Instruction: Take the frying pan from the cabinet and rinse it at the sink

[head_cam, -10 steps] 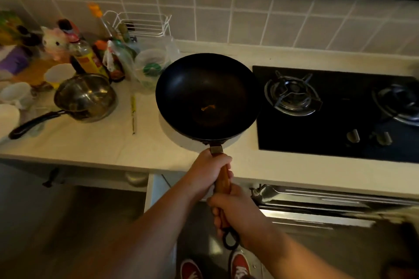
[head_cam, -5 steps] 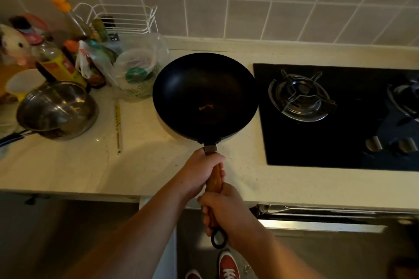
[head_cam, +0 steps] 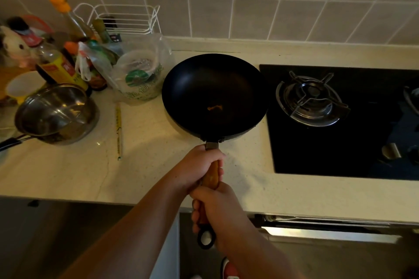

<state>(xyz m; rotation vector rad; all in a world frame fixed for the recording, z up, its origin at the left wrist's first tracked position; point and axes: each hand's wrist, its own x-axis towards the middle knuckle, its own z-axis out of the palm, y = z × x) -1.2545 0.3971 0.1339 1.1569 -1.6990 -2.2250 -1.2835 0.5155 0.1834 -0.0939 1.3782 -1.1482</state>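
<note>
The black frying pan (head_cam: 214, 95) hovers over the pale countertop (head_cam: 140, 165), just left of the gas hob. A small orange scrap lies on its inner bottom. Its wooden handle (head_cam: 210, 176) points toward me and ends in a black hanging loop. My left hand (head_cam: 199, 165) grips the handle's upper part near the pan. My right hand (head_cam: 217, 208) grips the lower part just above the loop. No sink is in view.
A black gas hob (head_cam: 340, 120) with a steel burner lies right of the pan. On the left stand a steel saucepan (head_cam: 56, 113), sauce bottles (head_cam: 56, 65), a plastic bag with a tub (head_cam: 140, 75) and a white wire rack (head_cam: 122, 18). Chopsticks (head_cam: 119, 131) lie on the counter. An open drawer edge (head_cam: 328, 229) shows below.
The view has shifted right and nearer the counter, so the saucepan and bottles sit further left. Both hands keep the same grip on the handle; the pan stays over the counter.
</note>
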